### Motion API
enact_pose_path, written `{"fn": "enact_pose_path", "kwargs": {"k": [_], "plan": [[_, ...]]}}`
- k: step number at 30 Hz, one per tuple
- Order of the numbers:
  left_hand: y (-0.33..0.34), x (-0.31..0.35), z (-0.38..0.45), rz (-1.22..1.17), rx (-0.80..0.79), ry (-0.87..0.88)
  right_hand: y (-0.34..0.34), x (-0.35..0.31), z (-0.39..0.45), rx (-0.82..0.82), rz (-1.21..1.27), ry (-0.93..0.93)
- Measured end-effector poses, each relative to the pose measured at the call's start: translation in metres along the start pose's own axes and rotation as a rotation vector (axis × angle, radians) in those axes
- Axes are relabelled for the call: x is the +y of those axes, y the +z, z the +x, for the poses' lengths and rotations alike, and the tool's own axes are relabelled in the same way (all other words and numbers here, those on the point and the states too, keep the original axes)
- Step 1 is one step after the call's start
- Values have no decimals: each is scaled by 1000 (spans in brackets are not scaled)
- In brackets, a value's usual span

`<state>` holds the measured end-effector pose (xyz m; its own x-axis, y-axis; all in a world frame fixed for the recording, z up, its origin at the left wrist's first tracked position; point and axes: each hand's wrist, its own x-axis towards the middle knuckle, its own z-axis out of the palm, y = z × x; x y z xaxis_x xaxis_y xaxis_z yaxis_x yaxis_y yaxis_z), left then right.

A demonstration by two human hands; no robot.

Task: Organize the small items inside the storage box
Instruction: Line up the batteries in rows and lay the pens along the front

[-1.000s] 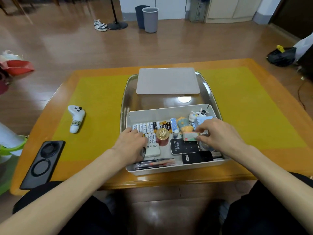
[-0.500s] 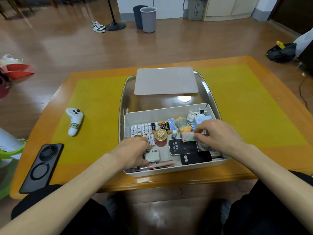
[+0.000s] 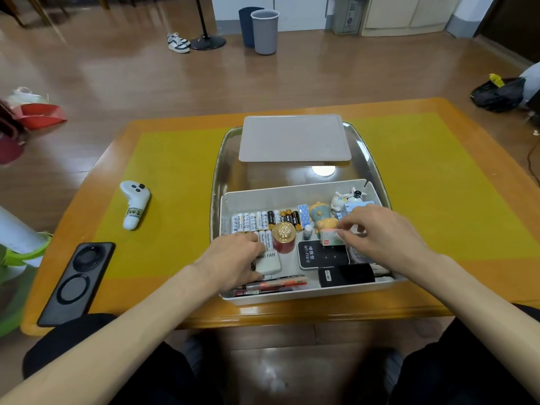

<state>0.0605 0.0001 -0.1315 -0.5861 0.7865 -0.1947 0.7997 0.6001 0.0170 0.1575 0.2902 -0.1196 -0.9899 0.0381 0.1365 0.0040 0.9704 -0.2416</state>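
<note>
A white storage box (image 3: 280, 194) stands at the near end of a steel tray (image 3: 222, 159). Inside lie rows of batteries (image 3: 257, 221), a red jar with a gold lid (image 3: 284, 238), a MINI FAN box (image 3: 268, 261), a black Wi-Fi device (image 3: 321, 254), a black power bank (image 3: 346, 274), pens (image 3: 274, 286) and small figurines (image 3: 323, 214). My left hand (image 3: 233, 258) rests in the box's left part, fingers curled against the MINI FAN box. My right hand (image 3: 380, 235) pinches a small pink and green box (image 3: 331, 240) over the Wi-Fi device.
The box's grey lid (image 3: 295, 138) lies across the tray's far end. On the yellow mat to the left sit a white controller (image 3: 134, 204) and a black phone (image 3: 77, 282). Bins (image 3: 264, 30) and shoes stand on the floor beyond the table.
My left hand has slid down from the batteries onto the MINI FAN box. My right hand has stayed on the small pink and green box.
</note>
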Motion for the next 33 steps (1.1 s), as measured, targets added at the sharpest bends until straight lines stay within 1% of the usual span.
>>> {"fn": "enact_pose_path", "kwargs": {"k": [4,8,13,18,21,23,25,27,28,30,32,33], "plan": [[-2,-2,-1,-6,-4,27,5,2,4,-14,-16,-33],[-2,-3,-1,26,1,56,9,1,6,-123,-79,-16],[-2,-3,-1,73,-9,54,15,0,7,-200,-168,-28],[-3,-4,-3,30,1,40,22,-5,10,-185,-272,-69],[-8,-5,-4,-25,26,21,21,-5,10,-193,-243,-61],[-12,-7,-4,-58,72,20,20,-5,8,-179,-180,-58],[-16,-8,-3,-80,101,29,16,-10,6,-108,-50,6],[-16,-6,-1,-77,63,57,15,-23,5,-16,80,81],[-13,-4,0,-55,37,73,16,-32,5,-12,130,110],[-6,-2,1,-20,27,82,20,-51,4,-79,178,136],[-1,-3,2,-25,47,71,26,-64,4,-168,163,154],[0,-3,2,-30,56,66,29,-68,4,-183,157,150]]}}
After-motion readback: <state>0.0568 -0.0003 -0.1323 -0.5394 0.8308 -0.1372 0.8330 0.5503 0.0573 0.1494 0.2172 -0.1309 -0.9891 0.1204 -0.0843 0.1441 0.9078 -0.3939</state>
